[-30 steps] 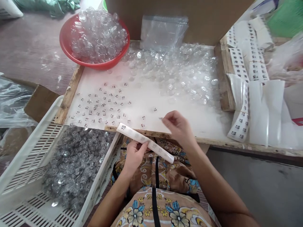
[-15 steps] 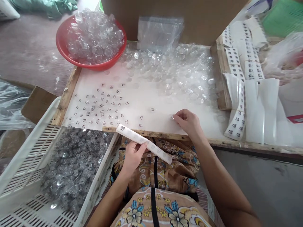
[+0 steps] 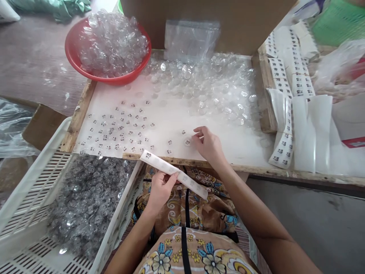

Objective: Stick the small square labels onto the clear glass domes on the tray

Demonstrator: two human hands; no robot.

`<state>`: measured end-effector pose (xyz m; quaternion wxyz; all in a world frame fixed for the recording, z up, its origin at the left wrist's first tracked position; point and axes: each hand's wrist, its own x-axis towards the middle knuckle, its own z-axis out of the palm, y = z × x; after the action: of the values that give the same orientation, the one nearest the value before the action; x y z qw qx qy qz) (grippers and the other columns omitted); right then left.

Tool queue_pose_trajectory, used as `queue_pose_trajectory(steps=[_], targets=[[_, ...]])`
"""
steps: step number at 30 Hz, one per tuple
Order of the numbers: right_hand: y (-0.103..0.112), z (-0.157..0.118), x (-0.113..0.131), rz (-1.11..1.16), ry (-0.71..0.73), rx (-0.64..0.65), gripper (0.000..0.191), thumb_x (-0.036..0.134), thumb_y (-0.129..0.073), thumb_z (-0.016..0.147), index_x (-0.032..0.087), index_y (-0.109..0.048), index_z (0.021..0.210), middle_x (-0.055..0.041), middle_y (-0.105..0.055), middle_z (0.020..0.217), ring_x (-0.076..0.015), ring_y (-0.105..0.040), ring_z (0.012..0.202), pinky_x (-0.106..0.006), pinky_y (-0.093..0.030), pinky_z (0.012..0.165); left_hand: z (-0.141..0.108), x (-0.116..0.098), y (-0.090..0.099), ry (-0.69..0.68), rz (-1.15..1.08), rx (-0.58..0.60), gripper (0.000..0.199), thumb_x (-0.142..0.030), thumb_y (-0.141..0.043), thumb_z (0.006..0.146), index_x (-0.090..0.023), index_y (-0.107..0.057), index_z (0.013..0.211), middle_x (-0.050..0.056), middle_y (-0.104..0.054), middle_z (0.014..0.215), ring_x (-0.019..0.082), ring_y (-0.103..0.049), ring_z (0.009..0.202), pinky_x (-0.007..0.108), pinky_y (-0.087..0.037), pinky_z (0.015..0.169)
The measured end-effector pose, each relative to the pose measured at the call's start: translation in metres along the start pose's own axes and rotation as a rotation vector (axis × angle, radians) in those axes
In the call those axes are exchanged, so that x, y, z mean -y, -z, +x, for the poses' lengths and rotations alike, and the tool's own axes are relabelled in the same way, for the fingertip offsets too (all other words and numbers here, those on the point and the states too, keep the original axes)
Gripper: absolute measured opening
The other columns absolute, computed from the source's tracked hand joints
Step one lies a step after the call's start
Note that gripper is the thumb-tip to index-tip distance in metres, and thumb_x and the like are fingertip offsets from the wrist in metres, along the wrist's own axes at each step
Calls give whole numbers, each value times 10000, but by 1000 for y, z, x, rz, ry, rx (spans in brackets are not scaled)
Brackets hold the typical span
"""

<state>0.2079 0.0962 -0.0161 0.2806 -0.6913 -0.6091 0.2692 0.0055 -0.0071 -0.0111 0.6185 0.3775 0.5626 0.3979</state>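
- My left hand pinches the sticker strip near its middle, thumb on top and fingers tucked beneath, probably to keep both ends free; its printed end juts over the wooden front edge.
- My right hand has its fingers loosely curled and parted, nothing visibly in them, just beside a panda-marked disc; I can't tell whether a fingertip touches it.
- My left forearm slants up from my lap; my right crosses the front edge, wrist low over the surface.
- More marked discs lie spaced out leftward, perhaps to stop overlap.
- Clear discs spread at the back right, seemingly within my right hand's reach.
- The heaped red basin sits at the back left corner.
- Banded strips lie at the far right, likely as stock.
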Motion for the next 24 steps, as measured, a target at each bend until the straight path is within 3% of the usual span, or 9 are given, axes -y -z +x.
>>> queue_pose_trajectory(steps=[5,8,11,16,21,24], targets=[[9,29,-11,-214,148,-180,281,254,-512,874,201,-643,1117,-164,-621,1154,-285,-587,938,-453,-468,813,1,-1,3,19,-9,-24,238,-386,-738,777,-155,-735,834,60,-766,770,241,-734,729,350,-615,708],[14,32,-22,-305,190,-111,268,207,-492,873,202,-682,1062,-163,-625,1096,-313,-559,968,-494,-457,855,3,-1,2,24,-3,-14,241,-391,-734,777,-157,-736,834,62,-767,777,245,-736,735,350,-614,698],[15,15,-20,-330,191,-45,252,199,-493,885,198,-685,1047,-169,-620,1058,-329,-551,975,-501,-462,845,4,-1,1,38,6,8,230,-383,-721,789,-159,-732,839,68,-766,788,245,-732,736,340,-610,680],[14,-22,21,-204,217,-74,236,245,-577,894,189,-654,1110,-175,-625,1091,-338,-557,1054,-521,-454,908,4,3,-1,60,-10,50,233,-383,-708,802,-152,-712,829,75,-749,781,245,-716,727,350,-597,690],[-9,-43,79,303,298,221,213,313,-654,882,227,-638,1077,-84,-684,1050,-225,-632,965,-367,-520,809,2,9,-8,-9,35,123,178,-314,-678,810,-138,-651,791,37,-685,707,174,-614,635,266,-491,582],[-25,-50,91,417,275,240,113,310,-650,890,225,-646,965,-44,-696,928,-171,-646,828,-307,-518,730,-1,13,-10,-62,139,146,147,-244,-647,800,-139,-607,706,3,-617,638,128,-511,578,223,-368,521]])
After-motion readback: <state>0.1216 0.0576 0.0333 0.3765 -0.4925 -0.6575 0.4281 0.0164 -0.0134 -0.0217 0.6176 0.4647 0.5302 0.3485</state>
